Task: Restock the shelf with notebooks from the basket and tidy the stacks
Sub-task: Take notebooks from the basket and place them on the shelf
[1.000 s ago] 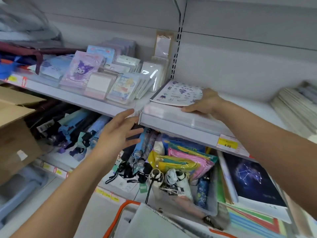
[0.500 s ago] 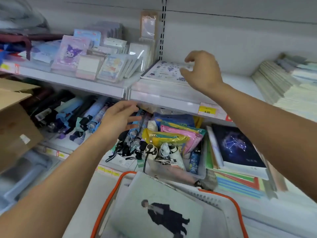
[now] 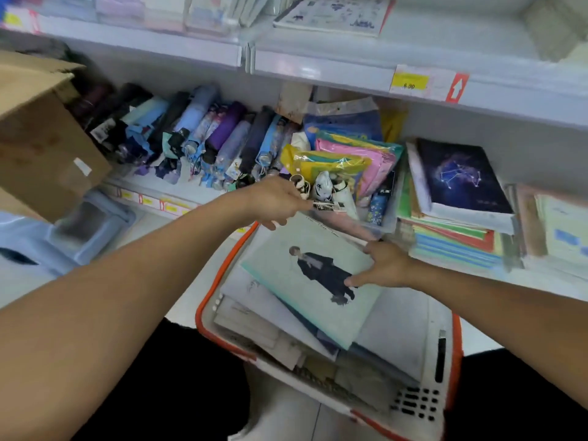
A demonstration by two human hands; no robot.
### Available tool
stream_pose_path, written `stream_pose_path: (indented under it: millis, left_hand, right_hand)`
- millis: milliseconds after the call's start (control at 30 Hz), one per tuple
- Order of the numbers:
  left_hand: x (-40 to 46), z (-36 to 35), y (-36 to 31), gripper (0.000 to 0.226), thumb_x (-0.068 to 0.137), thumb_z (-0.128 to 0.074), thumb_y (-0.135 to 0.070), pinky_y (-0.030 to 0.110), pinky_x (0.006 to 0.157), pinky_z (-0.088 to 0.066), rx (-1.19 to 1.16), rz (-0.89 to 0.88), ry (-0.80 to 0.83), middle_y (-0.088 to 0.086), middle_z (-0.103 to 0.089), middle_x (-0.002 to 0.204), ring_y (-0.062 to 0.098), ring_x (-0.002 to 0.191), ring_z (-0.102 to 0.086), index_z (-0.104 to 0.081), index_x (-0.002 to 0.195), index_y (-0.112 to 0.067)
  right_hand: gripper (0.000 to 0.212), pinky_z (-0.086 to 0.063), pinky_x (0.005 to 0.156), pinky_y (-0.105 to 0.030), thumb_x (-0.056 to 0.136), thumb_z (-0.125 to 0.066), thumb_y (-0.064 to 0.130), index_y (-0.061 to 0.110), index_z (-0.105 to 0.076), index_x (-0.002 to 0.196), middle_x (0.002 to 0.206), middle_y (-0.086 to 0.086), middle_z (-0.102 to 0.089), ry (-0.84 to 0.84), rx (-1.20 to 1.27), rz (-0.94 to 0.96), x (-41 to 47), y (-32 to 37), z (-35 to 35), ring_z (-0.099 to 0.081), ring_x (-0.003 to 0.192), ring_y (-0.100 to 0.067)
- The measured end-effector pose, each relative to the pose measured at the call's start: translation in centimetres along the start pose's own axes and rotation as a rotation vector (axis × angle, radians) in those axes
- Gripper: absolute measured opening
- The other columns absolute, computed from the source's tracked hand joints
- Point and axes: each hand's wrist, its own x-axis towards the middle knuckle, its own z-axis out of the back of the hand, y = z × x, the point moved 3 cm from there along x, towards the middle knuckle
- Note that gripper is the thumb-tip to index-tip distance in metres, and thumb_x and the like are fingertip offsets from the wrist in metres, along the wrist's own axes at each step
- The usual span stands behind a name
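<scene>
A white basket with an orange rim (image 3: 455, 342) stands below the shelves and holds several notebooks. The top one is a pale green notebook (image 3: 286, 272) printed with a figure in a dark coat, lying tilted. My right hand (image 3: 386, 265) rests on its right edge, thumb and fingers spread on the cover. My left hand (image 3: 276, 202) reaches to the notebook's far left corner with its fingers loosely extended; I cannot see whether it grips. On the upper shelf (image 3: 318, 68) lies a white patterned notebook (image 3: 334, 14).
The lower shelf holds a row of folded umbrellas (image 3: 203, 138), a bin of coloured pouches (image 3: 346, 157), and a notebook stack topped by a dark constellation cover (image 3: 458, 176). A cardboard box (image 3: 38, 132) juts out at left. A yellow price tag (image 3: 409, 81) marks the upper shelf edge.
Both hands have dropped from the upper shelf down to the basket. My view has tilted down with them. The right hand left the white patterned notebook lying on the shelf.
</scene>
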Motion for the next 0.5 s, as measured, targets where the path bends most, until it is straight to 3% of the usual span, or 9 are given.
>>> stream_pose_path:
  millis: [100, 233, 300, 400, 500]
  left_hand:
    - [-0.8, 0.0, 1.0, 0.044, 0.094, -0.054, -0.049, 0.031, 0.070, -0.056, 0.109, 0.091, 0.027, 0.006, -0.069, 0.095, 0.021, 0.079, -0.067, -0.065, 0.100, -0.008]
    - [-1.7, -0.3, 3.4, 0.052, 0.094, -0.047, -0.057, 0.039, 0.080, -0.059, 0.273, 0.288, 0.196, 0.012, -0.073, 0.097, 0.027, 0.086, -0.071, -0.065, 0.087, -0.009]
    - [-2.2, -0.8, 4.4, 0.059, 0.092, -0.044, -0.064, 0.041, 0.080, -0.060, 0.318, 0.405, 0.319, 0.017, -0.072, 0.103, 0.030, 0.091, -0.071, -0.064, 0.089, -0.008]
    - [-2.9, -1.7, 5.3, 0.072, 0.085, -0.041, -0.074, 0.042, 0.082, -0.059, 0.264, 0.531, 0.459, 0.022, -0.068, 0.111, 0.033, 0.096, -0.070, -0.063, 0.096, -0.006]
    - [-2.9, -1.3, 4.9, 0.071, 0.081, -0.048, -0.073, 0.043, 0.086, -0.058, 0.004, 0.467, 0.397, 0.020, -0.059, 0.123, 0.036, 0.108, -0.064, -0.065, 0.103, -0.007]
  right_hand:
    - [0.051, -0.042, 0.067, -0.028, 0.067, -0.086, 0.045, 0.018, -0.057, 0.100, 0.101, 0.004, -0.054, -0.145, 0.043, 0.018, -0.2, 0.4, -1.0, -0.055, 0.100, -0.019]
    - [0.038, -0.044, 0.070, -0.029, 0.073, -0.086, 0.027, 0.015, -0.060, 0.098, 0.098, 0.000, -0.055, -0.162, 0.132, -0.013, -0.8, 0.1, -1.0, -0.058, 0.094, -0.023]
    - [0.028, -0.057, 0.067, -0.037, 0.083, -0.078, 0.015, 0.009, -0.062, 0.105, 0.094, -0.006, -0.059, -0.028, 0.409, -0.112, -1.3, 0.0, -0.5, -0.059, 0.080, -0.024]
    - [0.014, -0.062, 0.059, -0.036, 0.096, -0.062, 0.010, 0.013, -0.063, 0.110, 0.096, -0.007, -0.071, 0.165, 0.748, -0.119, -2.1, 0.6, 1.3, -0.068, 0.072, -0.023]
    - [0.014, -0.059, 0.053, -0.026, 0.098, -0.056, 0.008, 0.014, -0.062, 0.109, 0.084, -0.001, -0.073, 0.169, 1.039, -0.050, -2.4, 1.5, 4.6, -0.072, 0.067, -0.015]
